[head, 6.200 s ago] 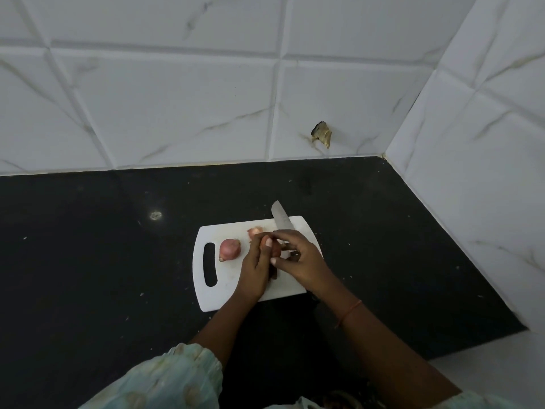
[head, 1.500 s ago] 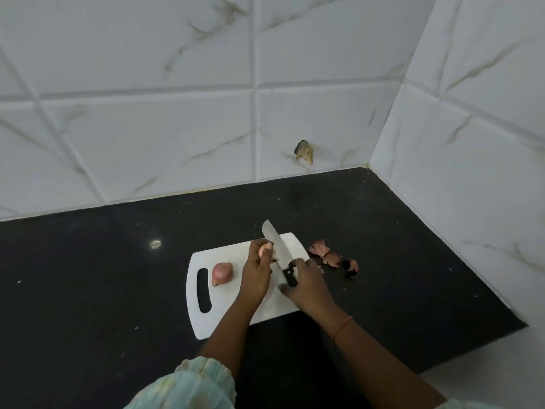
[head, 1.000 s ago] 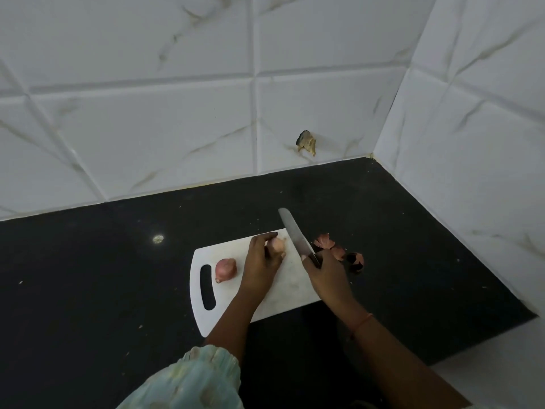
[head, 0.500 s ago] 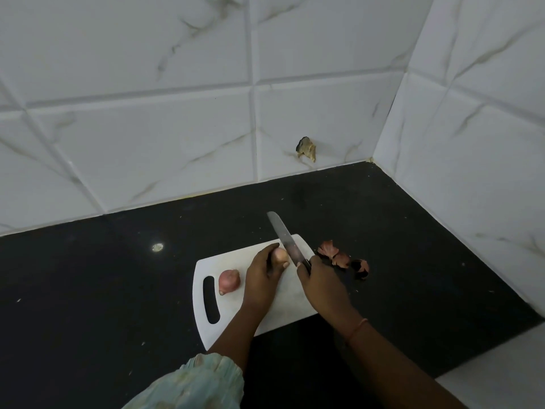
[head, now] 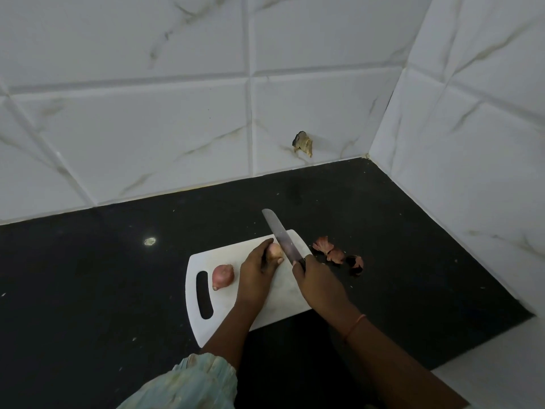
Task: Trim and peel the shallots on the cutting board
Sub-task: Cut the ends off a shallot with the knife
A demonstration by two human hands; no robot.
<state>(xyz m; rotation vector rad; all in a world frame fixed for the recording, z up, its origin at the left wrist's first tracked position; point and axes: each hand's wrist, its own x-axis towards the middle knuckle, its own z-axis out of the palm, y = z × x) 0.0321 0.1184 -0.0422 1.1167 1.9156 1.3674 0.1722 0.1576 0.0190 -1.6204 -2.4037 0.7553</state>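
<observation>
A white cutting board (head: pixel 224 308) lies on the black counter. My left hand (head: pixel 256 273) holds a pale shallot (head: pixel 275 251) down near the board's far edge, fingers and thumb curled round it. My right hand (head: pixel 318 284) grips the handle of a knife (head: pixel 281 236); its blade slants up and away, resting against the right side of that shallot. A second, pink shallot (head: pixel 223 276) with its skin on lies loose on the board beside the handle slot.
Several reddish peel scraps (head: pixel 336 255) lie on the black counter (head: pixel 88 290) just right of the board. White tiled walls (head: pixel 177 128) close the back and right side. A chipped spot (head: pixel 302 143) marks the back wall.
The knife blade has come in from the right and now lies against the held shallot. My left hand has kept the shallot on the board; the pink shallot has not moved.
</observation>
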